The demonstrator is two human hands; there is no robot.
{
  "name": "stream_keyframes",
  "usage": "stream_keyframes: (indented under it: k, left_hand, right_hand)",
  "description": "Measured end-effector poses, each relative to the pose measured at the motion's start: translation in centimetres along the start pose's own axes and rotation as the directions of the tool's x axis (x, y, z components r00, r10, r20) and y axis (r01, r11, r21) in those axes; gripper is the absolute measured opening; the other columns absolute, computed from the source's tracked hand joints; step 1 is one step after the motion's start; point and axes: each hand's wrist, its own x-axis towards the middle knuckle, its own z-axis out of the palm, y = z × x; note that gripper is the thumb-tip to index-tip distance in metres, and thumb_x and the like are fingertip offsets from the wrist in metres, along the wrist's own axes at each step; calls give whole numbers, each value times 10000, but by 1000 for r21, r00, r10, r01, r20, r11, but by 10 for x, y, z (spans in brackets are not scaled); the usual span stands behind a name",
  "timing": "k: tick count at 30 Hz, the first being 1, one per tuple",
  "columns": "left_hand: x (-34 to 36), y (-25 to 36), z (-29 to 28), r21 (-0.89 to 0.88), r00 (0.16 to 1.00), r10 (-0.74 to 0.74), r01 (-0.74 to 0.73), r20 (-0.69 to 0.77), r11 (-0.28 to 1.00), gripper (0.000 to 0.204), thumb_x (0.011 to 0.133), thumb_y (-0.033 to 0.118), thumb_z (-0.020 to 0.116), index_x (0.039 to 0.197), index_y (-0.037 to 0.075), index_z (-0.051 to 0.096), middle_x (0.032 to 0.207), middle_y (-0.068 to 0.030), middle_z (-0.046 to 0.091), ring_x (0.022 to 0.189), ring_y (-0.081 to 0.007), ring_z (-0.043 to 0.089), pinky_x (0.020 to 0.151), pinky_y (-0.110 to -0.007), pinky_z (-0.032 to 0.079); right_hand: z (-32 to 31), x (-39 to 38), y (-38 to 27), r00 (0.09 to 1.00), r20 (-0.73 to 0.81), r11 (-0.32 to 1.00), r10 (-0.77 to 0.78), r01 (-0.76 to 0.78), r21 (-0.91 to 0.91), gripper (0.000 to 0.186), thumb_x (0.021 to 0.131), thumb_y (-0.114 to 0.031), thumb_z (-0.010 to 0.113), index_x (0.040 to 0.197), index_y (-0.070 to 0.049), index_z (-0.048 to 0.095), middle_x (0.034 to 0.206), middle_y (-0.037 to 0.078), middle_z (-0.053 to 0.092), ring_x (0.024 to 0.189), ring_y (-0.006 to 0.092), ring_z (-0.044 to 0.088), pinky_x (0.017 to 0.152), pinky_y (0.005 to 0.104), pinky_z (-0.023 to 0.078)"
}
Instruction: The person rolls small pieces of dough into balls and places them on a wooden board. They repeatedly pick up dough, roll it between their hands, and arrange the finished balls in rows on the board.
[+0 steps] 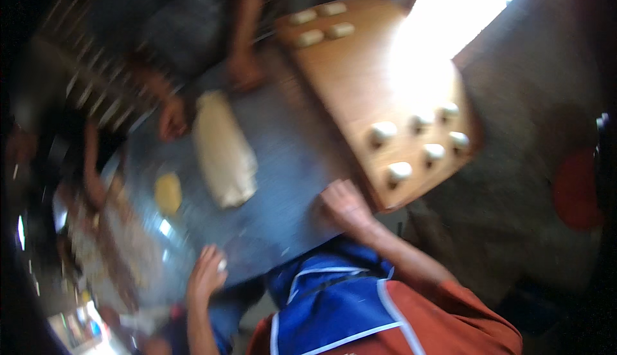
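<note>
no legible text, no readable signs

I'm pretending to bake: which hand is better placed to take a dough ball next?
Right hand, probably: it's beside the wooden board, near the dough balls; the left hand is farther away.

On a smooth grey tabletop (pixel 289 156), a long, thick slab of pale dough (pixel 223 152), stretched from near the far edge toward the middle. To the left of the slab and apart from it, closer to the tabletop's left edge, a flat yellowish oval piece (pixel 168 193). Along the tabletop's right edge, a wooden board (pixel 337 82), washed out by bright light toward its right edge. At the board's far left corner, four small oblong dough pieces (pixel 310 37); toward its near edge, six rounder dough balls (pixel 399 171), spaced apart. All blurred.
</note>
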Motion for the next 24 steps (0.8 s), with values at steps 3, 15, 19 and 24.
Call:
stream_keyframes:
  k: [3, 15, 19, 24]
  left_hand:
    - [58, 81, -56, -93, 993, 96, -102, -76, 990, 308, 681, -39, 753, 982, 2, 707, 1232, -191, 550, 1216, -391, 575, 1020, -448, 503]
    - [420, 556, -96, -313, 447, 781, -889, -435, 334, 936, 761, -121, 665, 1601, 105, 321, 1245, -165, 679, 1141, -279, 676, 999, -418, 554]
    - [499, 561, -34, -186, 547, 784, -837, -293, 514, 998, 761, -39, 615, 1662, 132, 222, 1398, -195, 611, 1350, -388, 538, 1113, -516, 413]
    - [380, 527, -59, -382, 566, 651, -823, -505, 420, 850, 837, -48, 608, 1620, 32, 288, 1577, -199, 485, 1485, -336, 440, 1248, -503, 244]
  right_hand:
    - [5, -18, -2, 996, -76, 934, 48, -17, 357, 125, 858, -106, 621, 957, -30, 631, 1000, 152, 566, 954, 329, 588, 870, 443, 518]
    - [-226, -102, 196, 235, -609, 653, 757, -297, 697, 850, 793, -99, 910, 1471, 13, 409, 1375, 234, 612, 1003, 265, 716, 875, 370, 604]
    - [-180, -115, 269, 292, -631, 623, 719, -674, 398, 1051, 776, -200, 942, 1574, 1, 289, 1380, 205, 586, 1157, 258, 635, 955, 402, 547]
    - [-165, -113, 223, 322, -379, 492, 867, -437, 753, 1069, 876, -428, 841, 1631, -6, 213, 1403, 156, 569, 1251, 248, 551, 1068, 439, 436]
